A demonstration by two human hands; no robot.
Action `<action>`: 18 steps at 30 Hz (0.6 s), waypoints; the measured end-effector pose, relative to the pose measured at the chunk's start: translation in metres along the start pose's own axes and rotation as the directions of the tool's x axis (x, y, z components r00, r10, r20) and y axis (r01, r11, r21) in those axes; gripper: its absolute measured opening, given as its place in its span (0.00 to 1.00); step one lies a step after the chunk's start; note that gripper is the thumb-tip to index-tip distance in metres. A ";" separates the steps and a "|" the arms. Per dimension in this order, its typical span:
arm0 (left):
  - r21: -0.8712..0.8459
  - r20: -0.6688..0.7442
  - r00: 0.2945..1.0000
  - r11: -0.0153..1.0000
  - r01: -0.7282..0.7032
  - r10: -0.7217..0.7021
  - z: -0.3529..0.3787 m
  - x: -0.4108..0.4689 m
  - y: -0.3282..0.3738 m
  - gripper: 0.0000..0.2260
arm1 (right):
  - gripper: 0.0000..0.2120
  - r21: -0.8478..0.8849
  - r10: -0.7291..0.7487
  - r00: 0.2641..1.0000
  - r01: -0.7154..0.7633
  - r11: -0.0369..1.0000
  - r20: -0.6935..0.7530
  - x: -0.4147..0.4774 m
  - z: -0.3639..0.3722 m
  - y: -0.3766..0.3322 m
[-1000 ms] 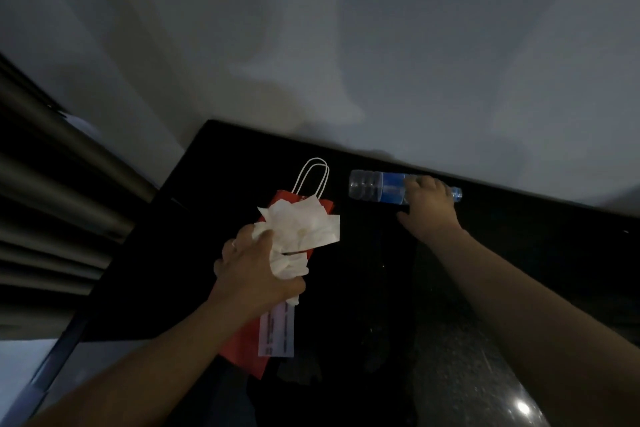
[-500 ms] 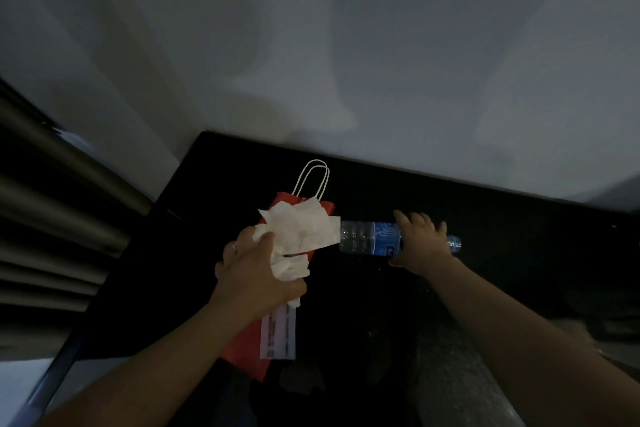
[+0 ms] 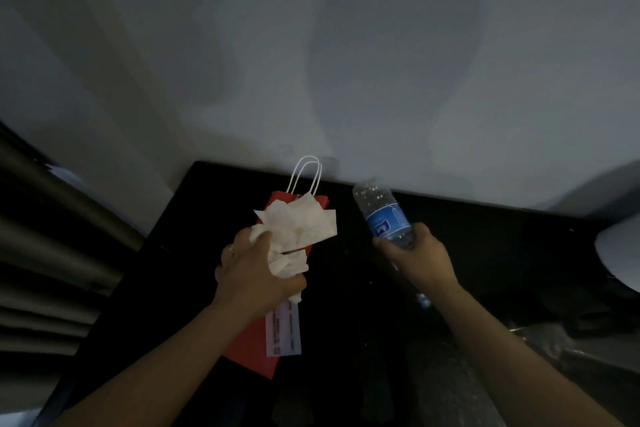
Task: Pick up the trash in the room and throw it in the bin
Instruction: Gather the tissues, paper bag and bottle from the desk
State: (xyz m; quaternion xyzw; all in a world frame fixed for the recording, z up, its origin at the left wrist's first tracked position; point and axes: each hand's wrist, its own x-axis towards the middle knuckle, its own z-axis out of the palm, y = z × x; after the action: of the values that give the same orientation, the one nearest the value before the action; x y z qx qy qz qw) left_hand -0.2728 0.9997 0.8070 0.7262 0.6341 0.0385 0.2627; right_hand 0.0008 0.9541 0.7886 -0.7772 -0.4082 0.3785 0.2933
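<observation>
My left hand [image 3: 254, 274] grips a bundle of crumpled white tissue paper [image 3: 297, 226] together with a flat red paper bag [image 3: 252, 345] that has white cord handles and a white label. My right hand [image 3: 420, 258] holds a clear plastic water bottle [image 3: 382, 213] with a blue label. The bottle is lifted off the surface and tilted, its base pointing up and to the left and its cap end hidden below my hand. Both hands hover above a black glossy tabletop [image 3: 485, 229].
A pale wall [image 3: 311, 62] rises straight behind the tabletop. Dark pleated curtains [image 3: 45, 253] hang at the left. A white rounded object [image 3: 620, 253] sits at the right edge, and dim clutter lies at the lower right.
My right hand has closed round the bottle that lay on the table, lifted it and swung it from lying sideways to a steep tilt. My left hand kept its hold on the tissue and bag.
</observation>
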 end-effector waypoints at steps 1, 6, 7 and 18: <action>-0.015 -0.016 1.000 1.000 -0.026 0.026 -0.007 0.002 0.004 0.44 | 0.24 0.105 0.004 1.000 -0.003 0.994 -0.013 -0.010 -0.005 -0.009; -0.058 -0.107 0.977 0.979 -0.194 0.187 -0.057 0.012 0.037 0.41 | 0.17 0.300 -0.050 0.968 0.125 0.946 -0.247 -0.058 -0.036 -0.067; -0.060 -0.124 0.962 0.966 -0.250 0.241 -0.071 0.014 0.045 0.41 | 0.16 0.300 -0.069 0.951 0.164 0.940 -0.303 -0.070 -0.045 -0.080; -0.122 -0.273 0.577 0.568 -0.814 0.769 -0.216 -0.046 0.165 0.44 | 0.23 0.242 -0.069 0.573 0.449 0.860 -0.817 -0.248 -0.115 -0.189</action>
State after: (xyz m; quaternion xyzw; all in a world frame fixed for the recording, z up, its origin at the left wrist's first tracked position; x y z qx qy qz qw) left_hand -0.2170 1.0184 1.0770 0.8898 0.2520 0.2958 0.2392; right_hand -0.0761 0.8184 1.0814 -0.7085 -0.2576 0.0302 0.6563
